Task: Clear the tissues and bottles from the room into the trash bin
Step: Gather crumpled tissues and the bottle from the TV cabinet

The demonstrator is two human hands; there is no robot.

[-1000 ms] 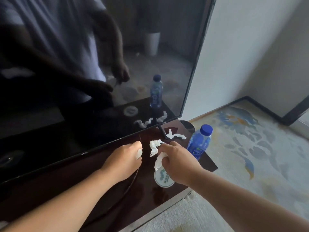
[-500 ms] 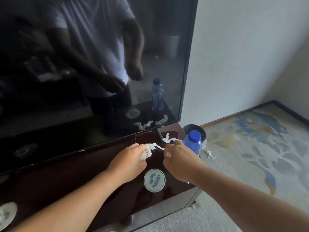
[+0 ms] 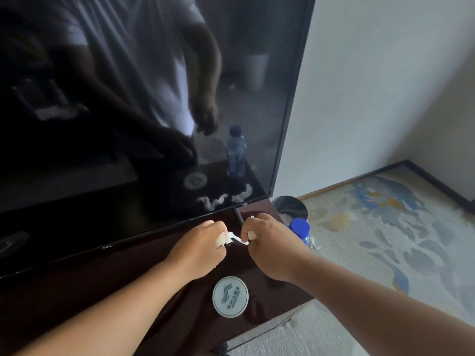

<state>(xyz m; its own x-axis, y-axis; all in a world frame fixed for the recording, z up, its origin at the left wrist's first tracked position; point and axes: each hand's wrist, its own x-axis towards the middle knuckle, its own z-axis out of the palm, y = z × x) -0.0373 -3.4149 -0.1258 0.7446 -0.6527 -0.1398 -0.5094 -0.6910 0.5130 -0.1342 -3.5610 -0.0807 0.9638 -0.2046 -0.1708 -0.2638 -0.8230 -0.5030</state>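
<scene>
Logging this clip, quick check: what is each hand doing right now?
Left hand: closed, pinching one end of the crumpled tissue.
Right hand: closed, pinching the other end of the same tissue.

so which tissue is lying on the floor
The small scrap on the carpet past the bottle, near the bin. The other tissue is held between the left hand and right hand above the cabinet.
</scene>
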